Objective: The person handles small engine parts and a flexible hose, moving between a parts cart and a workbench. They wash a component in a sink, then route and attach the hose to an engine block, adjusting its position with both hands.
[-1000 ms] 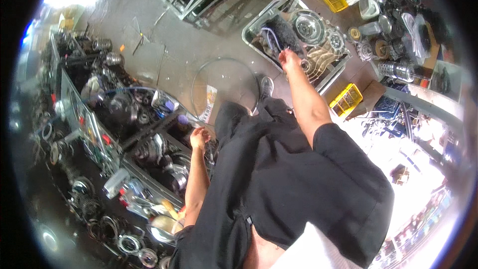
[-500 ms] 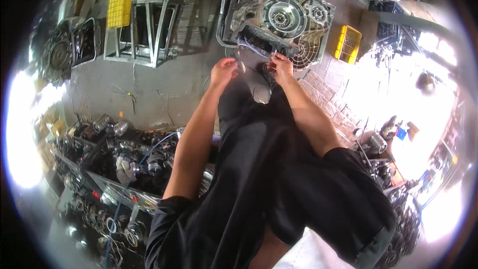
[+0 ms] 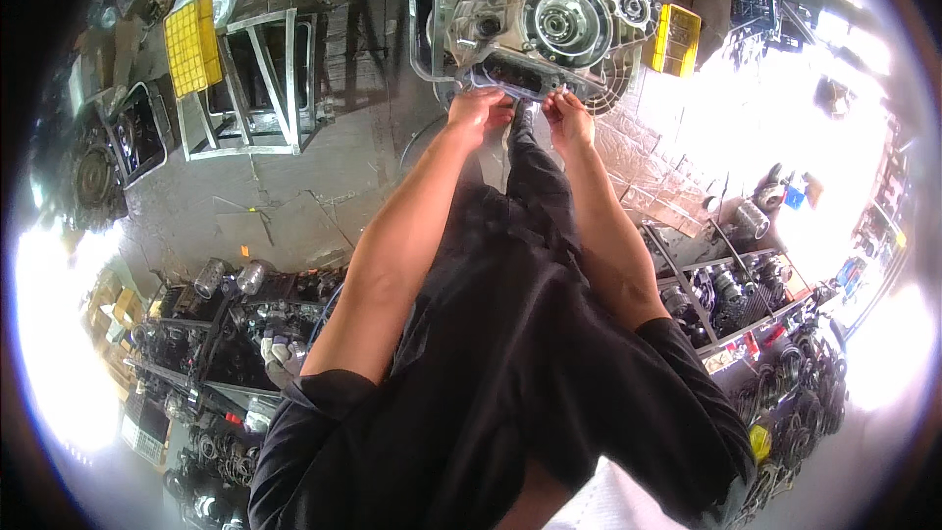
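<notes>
A large silver-grey gearbox housing (image 3: 505,29) sits ahead of me, its round bore and smaller bearing seat facing up. Along its near side is a dark rectangular opening (image 3: 515,74) with a pale rim. At the left end of that opening is my left hand (image 3: 479,113), its fingers bent and drawn together. My right hand (image 3: 569,122) is at the opening's right end, with thumb and fingertips pinched. Whatever either hand has between its fingers is too small or hidden to make out.
Under the housing is a metal frame (image 3: 424,15). A yellow crate (image 3: 677,39) stands to its right; another yellow crate (image 3: 191,44) rests on a metal stand (image 3: 201,132) at left. Racks of metal parts (image 3: 731,285) flank me on both sides.
My view has shifted. Both hands have come in against the housing's near side, the left moving right and forward. The thin pale strand seen earlier near the opening no longer shows clearly.
</notes>
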{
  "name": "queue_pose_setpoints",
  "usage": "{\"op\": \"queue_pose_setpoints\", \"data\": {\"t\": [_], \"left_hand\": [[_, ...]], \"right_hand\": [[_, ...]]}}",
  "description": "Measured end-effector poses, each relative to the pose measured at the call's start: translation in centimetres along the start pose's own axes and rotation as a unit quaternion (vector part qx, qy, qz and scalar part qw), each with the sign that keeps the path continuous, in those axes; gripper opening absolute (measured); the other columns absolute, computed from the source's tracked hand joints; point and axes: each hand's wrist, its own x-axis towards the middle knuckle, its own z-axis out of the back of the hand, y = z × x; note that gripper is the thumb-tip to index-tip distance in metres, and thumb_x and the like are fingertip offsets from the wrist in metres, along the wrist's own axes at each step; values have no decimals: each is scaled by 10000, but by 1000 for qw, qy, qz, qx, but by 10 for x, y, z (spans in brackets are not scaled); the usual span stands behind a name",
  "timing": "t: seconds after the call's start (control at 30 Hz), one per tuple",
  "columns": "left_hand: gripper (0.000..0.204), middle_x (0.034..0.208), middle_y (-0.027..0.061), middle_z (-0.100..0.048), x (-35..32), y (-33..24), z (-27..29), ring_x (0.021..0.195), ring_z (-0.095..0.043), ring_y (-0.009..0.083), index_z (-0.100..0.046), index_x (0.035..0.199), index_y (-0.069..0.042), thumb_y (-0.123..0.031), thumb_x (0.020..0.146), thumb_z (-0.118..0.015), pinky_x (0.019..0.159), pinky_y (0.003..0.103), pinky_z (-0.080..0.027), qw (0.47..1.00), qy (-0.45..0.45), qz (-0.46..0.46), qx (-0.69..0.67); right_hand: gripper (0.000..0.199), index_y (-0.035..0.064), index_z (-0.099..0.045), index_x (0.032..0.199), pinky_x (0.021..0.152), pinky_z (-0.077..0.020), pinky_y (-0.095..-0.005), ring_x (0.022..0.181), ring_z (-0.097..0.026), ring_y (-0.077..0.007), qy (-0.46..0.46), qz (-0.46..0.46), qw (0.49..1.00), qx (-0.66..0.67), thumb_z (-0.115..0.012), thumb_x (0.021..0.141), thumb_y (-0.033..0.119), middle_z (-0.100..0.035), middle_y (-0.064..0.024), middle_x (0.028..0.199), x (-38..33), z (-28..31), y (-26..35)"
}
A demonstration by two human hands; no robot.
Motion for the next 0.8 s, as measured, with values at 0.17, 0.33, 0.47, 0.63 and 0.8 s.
{"op": "queue_pose_setpoints", "data": {"t": [0.17,0.33,0.47,0.63,0.8], "left_hand": [[180,972,128,-723,3,0,-8,780,-709,242,-642,1051,-20,-156,941,-687,678,349,-595,1000,6,-11,-1],[214,956,124,-726,4,-3,-16,778,-707,232,-646,1043,-24,-210,948,-693,685,348,-587,1000,8,-8,-3],[186,940,134,-725,6,-5,-24,764,-703,240,-652,984,-18,-198,949,-688,684,363,-585,1000,-2,-17,3],[210,882,135,-712,12,-3,-30,756,-703,249,-644,941,-4,-207,942,-696,679,370,-585,999,-34,-20,-14],[211,858,128,-705,13,2,-31,727,-698,238,-630,951,-11,-220,969,-661,669,353,-585,997,-28,-34,60]], "right_hand": [[79,23,-587,1049,730,-542,-241,805,-604,-146,101,1,990,102,-527,1001,3,-621,-76,944,4,3,-6],[99,56,-605,1043,702,-520,-244,769,-591,-124,113,-2,985,134,-510,1021,36,-623,-34,903,-2,5,-9],[111,58,-608,1081,729,-531,-254,798,-611,-133,140,-6,976,169,-520,1017,40,-640,-38,954,-1,6,-14],[130,70,-608,1107,753,-533,-275,816,-621,-150,179,-46,964,192,-530,1009,35,-648,-43,967,1,14,-16],[151,60,-600,1146,654,-503,-281,748,-594,-143,127,-53,987,81,-569,1000,79,-653,-64,986,-3,12,3]]}}
